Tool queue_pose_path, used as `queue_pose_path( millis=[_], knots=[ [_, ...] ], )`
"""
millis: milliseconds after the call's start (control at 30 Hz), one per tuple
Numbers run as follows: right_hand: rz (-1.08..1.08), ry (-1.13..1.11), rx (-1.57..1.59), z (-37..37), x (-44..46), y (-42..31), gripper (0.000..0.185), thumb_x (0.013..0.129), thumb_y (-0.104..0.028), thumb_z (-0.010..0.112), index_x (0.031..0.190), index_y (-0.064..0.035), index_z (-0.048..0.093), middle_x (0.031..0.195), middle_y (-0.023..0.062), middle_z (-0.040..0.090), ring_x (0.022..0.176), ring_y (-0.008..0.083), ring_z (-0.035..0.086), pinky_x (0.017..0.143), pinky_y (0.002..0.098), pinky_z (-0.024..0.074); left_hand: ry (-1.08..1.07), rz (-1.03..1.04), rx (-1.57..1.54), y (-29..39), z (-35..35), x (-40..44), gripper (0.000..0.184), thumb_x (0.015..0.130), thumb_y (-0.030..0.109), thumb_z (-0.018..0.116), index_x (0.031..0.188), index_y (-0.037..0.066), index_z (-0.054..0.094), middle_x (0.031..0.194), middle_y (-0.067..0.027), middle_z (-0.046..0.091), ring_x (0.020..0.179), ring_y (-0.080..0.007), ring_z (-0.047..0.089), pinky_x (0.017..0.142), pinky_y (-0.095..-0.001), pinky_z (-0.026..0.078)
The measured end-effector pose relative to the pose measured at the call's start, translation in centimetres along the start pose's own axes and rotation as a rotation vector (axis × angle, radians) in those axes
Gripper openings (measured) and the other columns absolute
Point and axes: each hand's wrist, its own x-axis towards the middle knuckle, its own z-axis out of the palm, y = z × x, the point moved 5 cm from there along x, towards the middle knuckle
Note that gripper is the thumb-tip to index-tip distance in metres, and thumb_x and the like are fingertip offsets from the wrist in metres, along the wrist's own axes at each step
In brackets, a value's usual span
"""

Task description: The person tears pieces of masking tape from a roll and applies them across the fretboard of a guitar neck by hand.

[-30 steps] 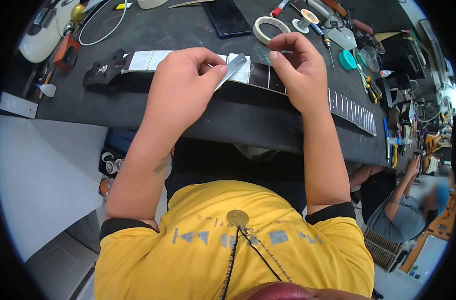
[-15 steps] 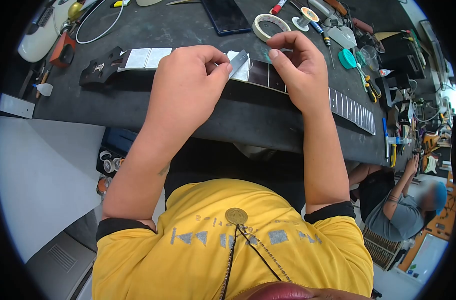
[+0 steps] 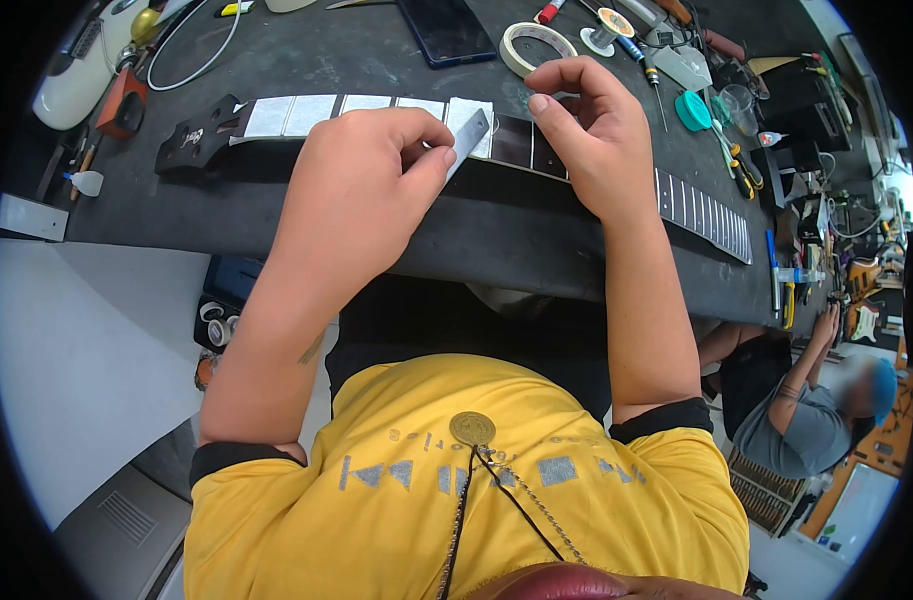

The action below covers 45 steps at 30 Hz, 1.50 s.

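Note:
A guitar neck (image 3: 512,145) lies across the bench, headstock (image 3: 199,138) at the left. White tape (image 3: 367,103) covers several of its fret spaces; toward the right the dark fretboard is bare. My left hand (image 3: 369,170) is closed, thumb and index finger pinching a thin flat metal strip (image 3: 469,138) with a small hole, which slants over the last taped section. Over the bare part of the neck is my right hand (image 3: 607,140), its thumb and index finger curved and apart with nothing visible between them. Its other fingers are mostly hidden.
Behind the neck are a phone (image 3: 447,32), a roll of masking tape (image 3: 539,48), a solder spool (image 3: 607,32) and a teal container (image 3: 692,112). Screwdrivers and pens lie at the right. Another person (image 3: 812,420) sits at the far right.
My left hand has shifted slightly left with the metal strip, uncovering more taped sections. My right hand has moved only a little to the left and up, its shape about the same.

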Motion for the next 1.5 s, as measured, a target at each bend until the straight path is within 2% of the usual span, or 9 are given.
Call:
queue_pose_path(
  millis=[100, 200, 600, 833, 933, 1033, 1067, 1233, 1500],
  knots=[
    [0.001, -0.002, 0.004, 0.0, 0.0, 0.0, 0.030, 0.097, -0.022, 0.082, 0.119, -0.0017, 0.080, 0.113, 0.0080, 0.083, 0.101, 0.0218, 0.077, 0.092, 0.0375, 0.0617, -0.011, 0.005, 0.002, 0.7, -0.3, -0.6, 0.018, 0.100, 0.013, 0.079, 0.111, 0.000, 0.086, 0.088, -0.0182, 0.083, 0.077, -0.0326, 0.081, 0.076, -0.0395, 0.062],
    [0.003, -0.007, -0.012, 0.0, 0.0, 0.0, 0.030, 0.098, -0.022, 0.082, 0.120, -0.0019, 0.080, 0.113, 0.0079, 0.083, 0.101, 0.0218, 0.078, 0.092, 0.0374, 0.0617, -0.020, 0.029, -0.003, 0.3, -0.3, -1.2, 0.018, 0.102, 0.012, 0.081, 0.114, -0.001, 0.086, 0.083, -0.0069, 0.080, 0.070, -0.0105, 0.065, 0.067, -0.0293, 0.051],
    [-0.015, -0.047, -0.011, 0.1, 0.0, 0.3, 0.028, 0.105, -0.017, 0.082, 0.126, 0.0005, 0.077, 0.114, 0.0003, 0.076, 0.095, 0.0078, 0.067, 0.082, 0.0257, 0.0530, -0.004, -0.059, -0.105, 0.7, -0.9, -2.9, 0.018, 0.104, 0.013, 0.082, 0.114, -0.002, 0.085, 0.084, -0.0032, 0.078, 0.075, -0.0076, 0.065, 0.070, -0.0264, 0.051],
    [-0.308, -0.164, -0.194, 0.8, -0.1, -1.7, 0.026, 0.091, -0.016, 0.089, 0.113, -0.0072, 0.082, 0.117, 0.0068, 0.080, 0.112, 0.0260, 0.076, 0.097, 0.0397, 0.0596, 0.375, 0.151, 0.284, -2.4, -5.0, 1.5, 0.018, 0.107, 0.016, 0.077, 0.116, 0.001, 0.083, 0.088, -0.0161, 0.081, 0.079, -0.0340, 0.077, 0.077, -0.0425, 0.059],
    [-0.369, -0.198, -0.293, 1.7, -0.5, -2.4, 0.023, 0.089, -0.008, 0.090, 0.110, -0.0035, 0.082, 0.121, 0.0078, 0.079, 0.117, 0.0287, 0.075, 0.103, 0.0407, 0.0573, 0.344, 0.159, 0.542, -6.2, -6.7, 6.5, 0.020, 0.112, 0.018, 0.073, 0.122, 0.004, 0.083, 0.104, -0.0142, 0.083, 0.095, -0.0345, 0.079, 0.090, -0.0417, 0.060],
    [-0.313, -0.188, -0.343, 1.8, -0.5, -2.4, 0.020, 0.090, -0.007, 0.089, 0.109, -0.0041, 0.083, 0.123, 0.0068, 0.079, 0.117, 0.0283, 0.075, 0.103, 0.0410, 0.0573, 0.449, 0.293, 0.855, -4.8, -6.2, 7.7, 0.018, 0.109, 0.015, 0.075, 0.120, 0.004, 0.082, 0.113, -0.0155, 0.082, 0.110, -0.0387, 0.078, 0.097, -0.0445, 0.060],
    [-0.338, -0.184, -0.330, 1.9, -0.3, -2.4, 0.018, 0.091, -0.008, 0.089, 0.107, -0.0046, 0.082, 0.121, 0.0065, 0.079, 0.115, 0.0294, 0.074, 0.102, 0.0416, 0.0578, 0.464, 0.325, 0.575, -2.9, -5.7, 6.9, 0.014, 0.097, 0.012, 0.082, 0.106, 0.002, 0.085, 0.113, -0.0180, 0.082, 0.114, -0.0430, 0.074, 0.102, -0.0537, 0.058],
    [-0.399, -0.163, -0.306, 2.7, -0.1, -2.7, 0.012, 0.096, -0.010, 0.085, 0.101, -0.0037, 0.076, 0.114, 0.0076, 0.078, 0.109, 0.0333, 0.071, 0.097, 0.0440, 0.0584, 0.117, 0.550, 0.201, -0.5, -0.3, 3.7, 0.013, 0.100, 0.009, 0.081, 0.112, 0.003, 0.080, 0.120, -0.0119, 0.080, 0.117, -0.0369, 0.074, 0.101, -0.0446, 0.058],
    [-0.238, -0.125, -0.286, 2.8, 0.6, -1.3, 0.014, 0.107, -0.015, 0.076, 0.109, -0.0018, 0.074, 0.109, 0.0156, 0.076, 0.100, 0.0392, 0.072, 0.089, 0.0485, 0.0585, 0.227, 0.685, 0.308, -1.1, 1.6, 1.6, 0.012, 0.094, 0.005, 0.084, 0.106, 0.007, 0.081, 0.116, -0.0046, 0.082, 0.110, -0.0302, 0.074, 0.093, -0.0432, 0.055]
  ],
)
